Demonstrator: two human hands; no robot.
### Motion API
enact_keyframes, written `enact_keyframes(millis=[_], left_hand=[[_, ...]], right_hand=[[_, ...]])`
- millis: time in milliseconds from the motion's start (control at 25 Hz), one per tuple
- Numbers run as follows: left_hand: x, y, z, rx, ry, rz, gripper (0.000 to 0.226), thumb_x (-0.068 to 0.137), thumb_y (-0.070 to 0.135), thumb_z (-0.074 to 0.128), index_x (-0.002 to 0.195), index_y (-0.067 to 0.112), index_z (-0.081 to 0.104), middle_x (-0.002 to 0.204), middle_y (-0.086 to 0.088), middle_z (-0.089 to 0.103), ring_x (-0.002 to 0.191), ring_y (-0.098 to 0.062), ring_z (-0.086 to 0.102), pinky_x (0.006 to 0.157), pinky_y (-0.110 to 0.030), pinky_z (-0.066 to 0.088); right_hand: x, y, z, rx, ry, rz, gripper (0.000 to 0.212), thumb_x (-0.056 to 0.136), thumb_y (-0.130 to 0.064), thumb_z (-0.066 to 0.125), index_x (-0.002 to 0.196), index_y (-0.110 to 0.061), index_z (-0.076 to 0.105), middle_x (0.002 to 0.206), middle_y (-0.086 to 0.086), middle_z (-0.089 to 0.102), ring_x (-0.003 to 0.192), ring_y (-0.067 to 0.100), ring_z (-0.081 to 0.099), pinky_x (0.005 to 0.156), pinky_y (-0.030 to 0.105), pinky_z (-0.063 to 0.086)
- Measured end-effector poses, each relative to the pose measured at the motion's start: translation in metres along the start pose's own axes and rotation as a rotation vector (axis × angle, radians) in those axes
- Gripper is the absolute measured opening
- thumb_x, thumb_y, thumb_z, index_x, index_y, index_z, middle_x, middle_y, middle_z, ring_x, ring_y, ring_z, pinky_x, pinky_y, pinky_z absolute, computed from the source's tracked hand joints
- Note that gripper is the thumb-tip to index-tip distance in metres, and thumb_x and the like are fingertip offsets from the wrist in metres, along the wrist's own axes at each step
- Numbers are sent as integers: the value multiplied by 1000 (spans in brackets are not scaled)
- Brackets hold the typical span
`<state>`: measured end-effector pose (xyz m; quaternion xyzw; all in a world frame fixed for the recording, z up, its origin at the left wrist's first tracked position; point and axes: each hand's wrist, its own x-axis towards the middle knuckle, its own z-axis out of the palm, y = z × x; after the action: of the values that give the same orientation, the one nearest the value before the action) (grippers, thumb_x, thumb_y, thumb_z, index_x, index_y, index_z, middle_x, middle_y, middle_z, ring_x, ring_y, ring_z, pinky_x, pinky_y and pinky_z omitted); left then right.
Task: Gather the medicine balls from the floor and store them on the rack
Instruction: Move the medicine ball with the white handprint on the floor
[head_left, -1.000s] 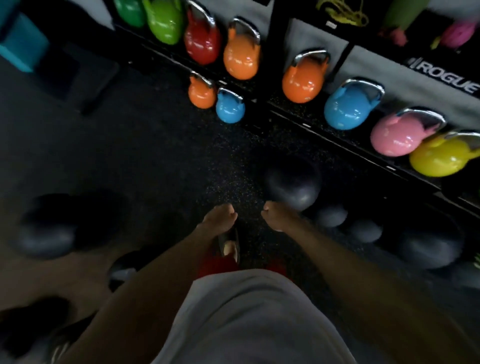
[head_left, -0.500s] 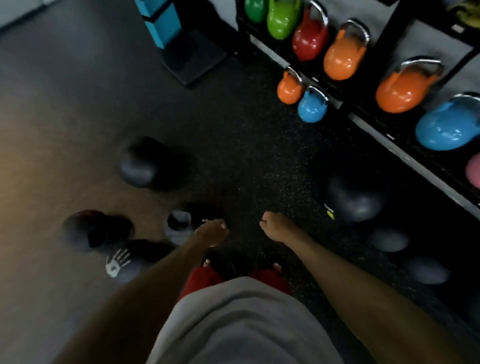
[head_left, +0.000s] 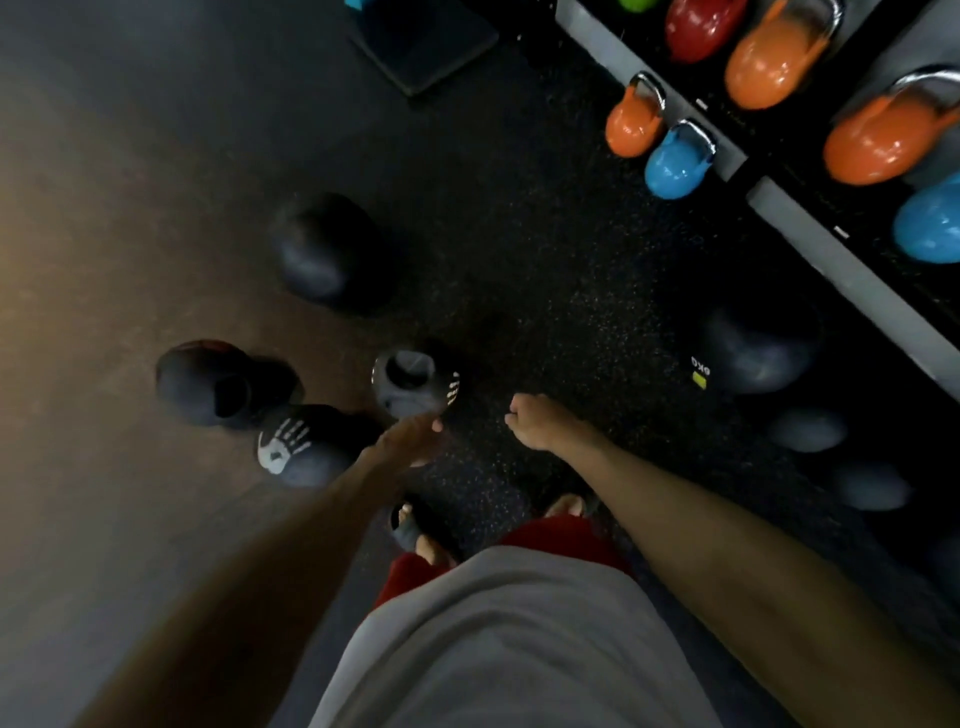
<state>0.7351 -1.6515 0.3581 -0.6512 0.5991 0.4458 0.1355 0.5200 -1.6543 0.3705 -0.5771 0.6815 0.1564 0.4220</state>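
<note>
The left hand (head_left: 410, 441) and right hand (head_left: 540, 423) are hanging loosely curled, holding nothing. Four balls (head_left: 332, 254) are lying on the floor (head_left: 519, 234) (one handprinted), a fifth ball (head_left: 758, 353) sitting by the rack (head_left: 857, 280).

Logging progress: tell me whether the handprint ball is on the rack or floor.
On the floor: the handprint ball rests there, well apart from the rack.

Weight mark: "6KG" in pale letters, turned sideways, on the dark medicine ball (head_left: 763, 353) at right (a small yellow-green patch (head_left: 699, 382) sits just beside it).
Sign: a white handprint on the black medicine ball (head_left: 311, 449) at lower left.
Stripes: short white bars on the grey ball (head_left: 408, 389), too blurred to read.
</note>
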Motion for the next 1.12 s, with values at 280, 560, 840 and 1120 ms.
enact_keyframes(millis=[280, 560, 840, 1120], left_hand=[[-17, -121, -29, 190, -34, 22, 35, 101, 22, 48, 135, 12, 54, 140, -13, 54, 129, -30, 53, 108, -38, 40], [6, -154, -49, 133, -86, -34, 31, 100, 25, 51, 127, 14, 60, 129, -14, 62, 120, -30, 59, 102, -39, 45], [64, -150, -94, 171, -153, -30, 35, 101, 29, 50, 130, 11, 58, 133, -15, 59, 123, -33, 56, 105, -41, 42], [150, -120, -145, 115, -183, -80, 32, 97, 24, 54, 125, 12, 62, 126, -13, 64, 116, -30, 60, 97, -35, 48]], right_hand=[[-14, -91, 83, -16, -30, -5, 36, 101, -35, 45, 121, -8, 58, 127, 19, 61, 118, 36, 58, 98, 43, 48], [17, -134, 98, -29, -46, -21, 36, 100, -31, 47, 123, -7, 60, 129, 23, 61, 121, 37, 57, 101, 42, 46], [84, -159, 84, 68, -113, 8, 35, 102, -25, 43, 122, -4, 64, 125, 21, 63, 121, 37, 58, 100, 39, 44], [154, -179, 57, 184, -142, 86, 35, 103, -27, 43, 124, -1, 58, 129, 23, 61, 123, 37, 56, 100, 43, 44]])
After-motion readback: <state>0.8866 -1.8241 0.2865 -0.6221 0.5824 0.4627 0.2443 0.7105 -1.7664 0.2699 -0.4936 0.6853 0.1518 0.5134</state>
